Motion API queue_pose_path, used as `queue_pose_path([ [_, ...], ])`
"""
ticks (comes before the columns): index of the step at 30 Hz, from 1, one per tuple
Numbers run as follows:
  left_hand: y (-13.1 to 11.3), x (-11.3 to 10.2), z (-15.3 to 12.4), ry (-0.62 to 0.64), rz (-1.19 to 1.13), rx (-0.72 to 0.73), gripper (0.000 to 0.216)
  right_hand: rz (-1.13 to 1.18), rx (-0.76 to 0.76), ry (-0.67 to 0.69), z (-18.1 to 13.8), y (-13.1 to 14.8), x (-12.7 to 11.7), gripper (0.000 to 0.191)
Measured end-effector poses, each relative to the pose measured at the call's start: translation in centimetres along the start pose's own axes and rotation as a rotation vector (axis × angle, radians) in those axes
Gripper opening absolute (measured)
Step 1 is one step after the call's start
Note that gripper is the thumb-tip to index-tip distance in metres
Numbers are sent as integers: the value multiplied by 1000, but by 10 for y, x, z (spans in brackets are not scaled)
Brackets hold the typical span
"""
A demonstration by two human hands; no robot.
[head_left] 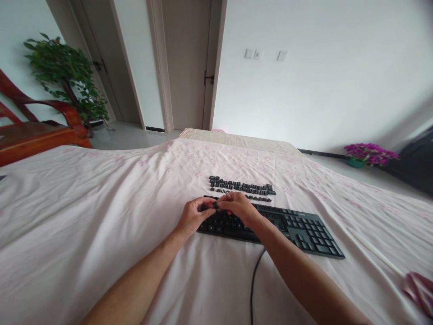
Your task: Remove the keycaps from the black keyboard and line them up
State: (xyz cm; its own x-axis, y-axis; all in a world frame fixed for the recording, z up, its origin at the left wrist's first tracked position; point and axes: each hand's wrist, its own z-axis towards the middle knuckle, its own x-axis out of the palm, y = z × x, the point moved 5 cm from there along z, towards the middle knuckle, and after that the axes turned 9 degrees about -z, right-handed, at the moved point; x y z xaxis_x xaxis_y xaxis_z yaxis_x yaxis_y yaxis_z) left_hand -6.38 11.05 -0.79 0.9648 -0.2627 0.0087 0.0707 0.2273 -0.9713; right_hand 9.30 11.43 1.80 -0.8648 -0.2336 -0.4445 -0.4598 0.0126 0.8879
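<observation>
A black keyboard point(306, 232) lies on the pink cloth, some of its keys gone and bare sockets showing in the middle. Over its left end, my left hand point(193, 215) is closed, thumb and fingers pinching a small black keycap point(215, 205). My right hand point(241, 207) meets it there, its fingertips also at the keycap. A thin two-pronged metal tool point(225, 193) sticks up from my right fingers; its lower part is hidden. Just behind the keyboard, loose black keycaps point(248, 186) are laid out in rows.
The keyboard's black cable point(253, 289) runs toward me over the wrinkled cloth point(135, 216). At the right lie a pale stick point(379, 255) and a pink fabric piece point(417, 289). Beyond are a wooden chair point(43, 131), a leafy plant point(62, 67) and purple flowers point(372, 153).
</observation>
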Motion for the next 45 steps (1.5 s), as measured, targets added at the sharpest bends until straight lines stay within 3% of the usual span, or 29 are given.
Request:
queue_pose_path([
  [8, -1, -6, -1, -146, 125, 73, 23, 22, 72, 170, 10, 5, 1, 27],
  [20, -4, -6, -5, -168, 246, 131, 22, 130, 201, 409, 18, -4, 8, 28],
  [30, -10, -2, -5, -163, 292, 177, 25, 365, 272, 607, 20, -16, 16, 28],
  [37, -10, 0, -4, -148, 266, 179, 24, 477, 301, 670, 23, -24, 16, 25],
  [45, -9, 1, -5, -149, 270, 160, 24, 499, 304, 642, 19, -20, 11, 25],
])
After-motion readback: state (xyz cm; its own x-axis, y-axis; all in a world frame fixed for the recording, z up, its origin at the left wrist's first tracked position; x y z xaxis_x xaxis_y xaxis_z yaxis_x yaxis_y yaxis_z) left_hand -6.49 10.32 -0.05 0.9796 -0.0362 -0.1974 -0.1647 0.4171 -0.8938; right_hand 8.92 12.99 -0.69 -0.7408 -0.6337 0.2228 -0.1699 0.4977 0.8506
